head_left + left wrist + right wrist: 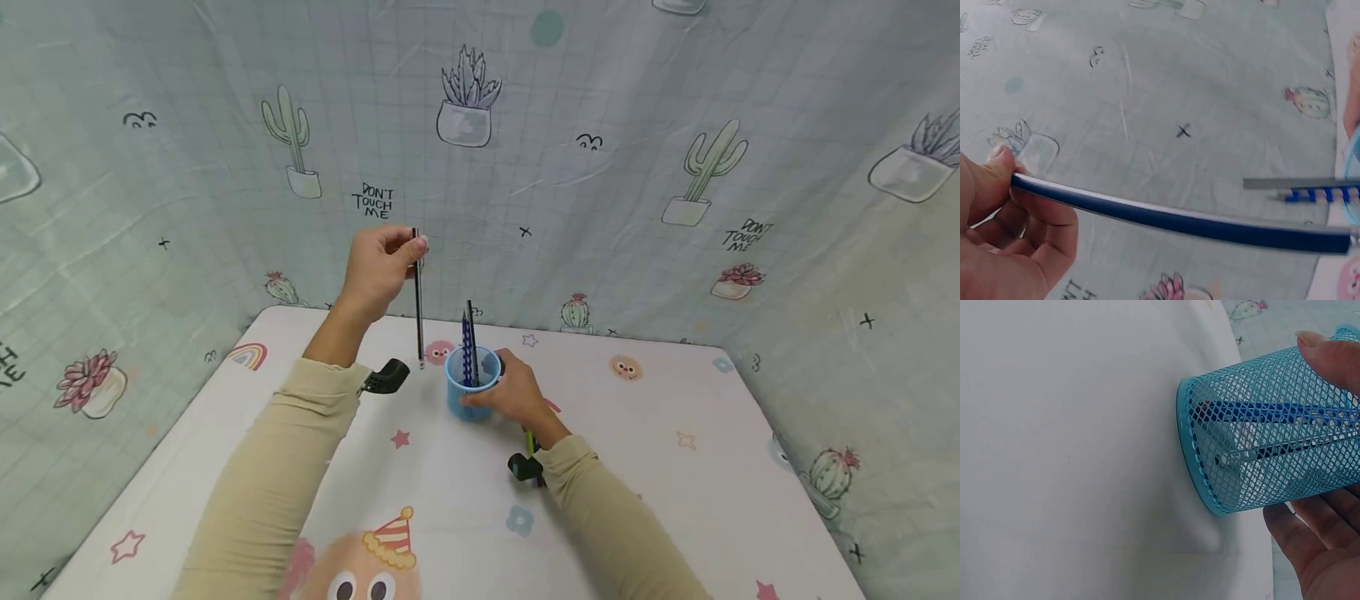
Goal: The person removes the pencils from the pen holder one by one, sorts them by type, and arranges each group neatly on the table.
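Observation:
My left hand (381,268) is raised over the back of the table, pinching a dark pencil (418,308) near its top end between thumb and fingers. The pencil hangs almost upright, left of the cup; in the left wrist view its side looks dark blue with a silvery stripe. My right hand (517,390) grips a light-blue mesh pencil cup (1260,481) from its right side, thumb and fingers around its wall near the rim. Inside the cup stand a blue patterned pencil (467,354) and a dark pencil (472,333), both leaning together and rising above the rim.
Partly covered by my right forearm, a green item (530,442) and dark items lie on the white printed table (637,433). A patterned curtain (570,192) stands behind the table and along both sides. Each wrist carries a small black camera (387,377).

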The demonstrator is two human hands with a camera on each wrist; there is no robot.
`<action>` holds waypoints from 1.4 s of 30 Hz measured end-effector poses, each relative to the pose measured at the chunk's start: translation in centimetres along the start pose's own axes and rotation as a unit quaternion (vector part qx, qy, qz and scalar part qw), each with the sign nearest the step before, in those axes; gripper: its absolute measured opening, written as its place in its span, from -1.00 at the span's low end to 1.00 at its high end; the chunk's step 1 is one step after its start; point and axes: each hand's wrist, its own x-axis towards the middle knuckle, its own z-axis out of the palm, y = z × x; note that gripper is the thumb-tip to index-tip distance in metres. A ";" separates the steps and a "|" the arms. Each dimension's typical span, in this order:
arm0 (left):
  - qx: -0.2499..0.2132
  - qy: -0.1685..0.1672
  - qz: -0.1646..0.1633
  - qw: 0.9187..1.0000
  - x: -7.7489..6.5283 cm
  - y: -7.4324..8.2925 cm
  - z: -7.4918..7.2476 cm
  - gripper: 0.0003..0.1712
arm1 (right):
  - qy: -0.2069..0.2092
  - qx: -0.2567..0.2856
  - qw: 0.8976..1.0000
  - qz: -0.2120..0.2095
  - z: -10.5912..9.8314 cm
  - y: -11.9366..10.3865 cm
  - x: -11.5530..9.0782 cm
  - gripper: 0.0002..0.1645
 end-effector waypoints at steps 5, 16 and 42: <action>0.053 -0.035 -0.035 0.997 -0.6 -1.9 -1.8 -0.72 | 0.005 -0.003 1.000 0.003 0.0 -0.1 0.2 0.08; 0.113 -0.082 -0.141 0.980 -2.4 -7.7 -4.8 -0.67 | 0.005 0.000 1.000 0.017 -0.1 -0.2 0.2 0.06; 0.208 -0.087 -0.243 0.944 -6.2 -18.3 -9.1 -0.59 | 0.007 0.005 1.000 0.018 0.1 0.0 0.1 0.06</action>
